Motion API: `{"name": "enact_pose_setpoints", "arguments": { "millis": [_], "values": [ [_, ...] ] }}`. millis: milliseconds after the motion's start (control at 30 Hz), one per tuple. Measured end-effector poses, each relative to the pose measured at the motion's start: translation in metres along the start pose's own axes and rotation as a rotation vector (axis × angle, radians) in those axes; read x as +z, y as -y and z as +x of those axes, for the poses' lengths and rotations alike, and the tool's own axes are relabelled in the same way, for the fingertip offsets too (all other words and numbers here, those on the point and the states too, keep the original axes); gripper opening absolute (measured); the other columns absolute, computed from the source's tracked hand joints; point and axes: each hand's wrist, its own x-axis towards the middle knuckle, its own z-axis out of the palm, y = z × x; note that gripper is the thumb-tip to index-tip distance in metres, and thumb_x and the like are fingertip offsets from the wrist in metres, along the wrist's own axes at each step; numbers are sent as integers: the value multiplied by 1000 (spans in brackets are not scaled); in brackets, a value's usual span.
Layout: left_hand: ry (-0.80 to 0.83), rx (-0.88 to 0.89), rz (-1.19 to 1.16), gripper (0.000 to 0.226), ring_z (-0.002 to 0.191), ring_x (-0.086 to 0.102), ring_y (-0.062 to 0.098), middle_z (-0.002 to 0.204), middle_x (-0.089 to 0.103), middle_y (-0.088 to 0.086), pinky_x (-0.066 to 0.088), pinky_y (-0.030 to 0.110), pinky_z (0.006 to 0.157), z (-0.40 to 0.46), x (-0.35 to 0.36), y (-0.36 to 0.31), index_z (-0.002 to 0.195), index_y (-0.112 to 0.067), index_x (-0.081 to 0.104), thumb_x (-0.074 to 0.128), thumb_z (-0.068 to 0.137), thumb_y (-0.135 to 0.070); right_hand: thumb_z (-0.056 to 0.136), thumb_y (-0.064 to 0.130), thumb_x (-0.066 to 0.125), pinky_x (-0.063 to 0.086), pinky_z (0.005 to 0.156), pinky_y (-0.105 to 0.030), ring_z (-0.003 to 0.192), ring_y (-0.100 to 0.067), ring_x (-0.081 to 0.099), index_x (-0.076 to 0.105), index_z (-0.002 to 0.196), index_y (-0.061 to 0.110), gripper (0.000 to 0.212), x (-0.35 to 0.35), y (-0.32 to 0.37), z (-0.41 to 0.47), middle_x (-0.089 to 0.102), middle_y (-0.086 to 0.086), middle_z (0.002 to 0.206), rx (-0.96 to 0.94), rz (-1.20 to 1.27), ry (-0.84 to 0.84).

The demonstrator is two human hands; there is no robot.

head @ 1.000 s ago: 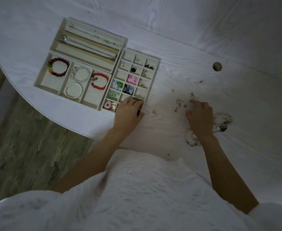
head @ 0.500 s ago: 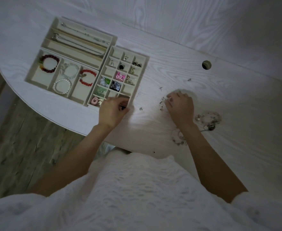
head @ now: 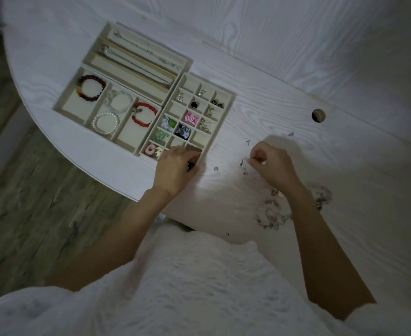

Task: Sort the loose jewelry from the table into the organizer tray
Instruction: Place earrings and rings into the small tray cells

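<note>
Head view: both hands down on the table, right one pinching a wire earring

Left hand (head: pixel 175 169) rests palm-down at the near corner of the organizer tray (head: pixel 231 98), fingers curled together over a small dark piece – grip itself not clear. Right hand (head: pixel 273 166) is knuckles-up, forearm angled in from lower right, thumb and forefinger clamped on a thin wire earring (head: pixel 244 163) just above the white table (head: pixel 296 98). Loose jewelry (head: pixel 272 214) lies near the right wrist – well apart from the tray.

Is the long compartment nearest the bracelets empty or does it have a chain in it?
Empty. That long compartment shows only bare lining, while the two beyond it each hold a chain.
</note>
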Motion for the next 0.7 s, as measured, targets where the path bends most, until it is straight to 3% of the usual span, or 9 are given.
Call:
{"name": "enact_pose_setpoints", "arguments": {
  "millis": [133,300,367,467,600,700],
  "values": [
    [-30,10,-63,23,85,57,21,93,68,-1,42,32,75,1,-3,7,104,-20,69,62,87,-32,86,13,65,47,68,-16,79,-9,63,62,86,20,7,-8,21,11,67,2,83,-49,39,19],
    [-151,-74,-85,22,91,56,22,99,68,0,40,33,80,7,-14,25,107,-18,68,63,89,-29,84,13,69,42,65,-6,72,2,57,68,92,16,9,11,57,43,67,4,82,-67,121,-78],
    [-198,-126,-69,23,90,54,24,99,67,3,39,32,78,6,-19,37,108,-17,67,63,87,-26,83,15,69,44,68,-15,77,-2,55,71,87,17,5,31,73,54,67,4,86,-112,70,-91],
    [-248,-196,-40,27,90,52,28,101,65,7,42,35,76,4,-20,48,110,-14,67,68,84,-20,82,19,69,34,71,-25,92,-17,47,72,84,18,4,56,83,61,60,-1,94,-169,-92,-133],
    [-293,-220,-2,33,96,50,29,110,61,10,36,31,82,3,-21,63,115,-14,64,66,83,-21,81,20,70,38,81,-32,89,-26,52,75,85,15,8,79,84,64,60,-6,92,-239,-272,-157],
    [-314,-225,-32,31,95,53,27,112,62,7,34,29,84,3,-23,76,116,-16,63,60,86,-16,85,16,65,41,74,-29,84,-23,55,74,92,11,12,78,84,58,63,-6,89,-255,-185,-235]
  ]
}}
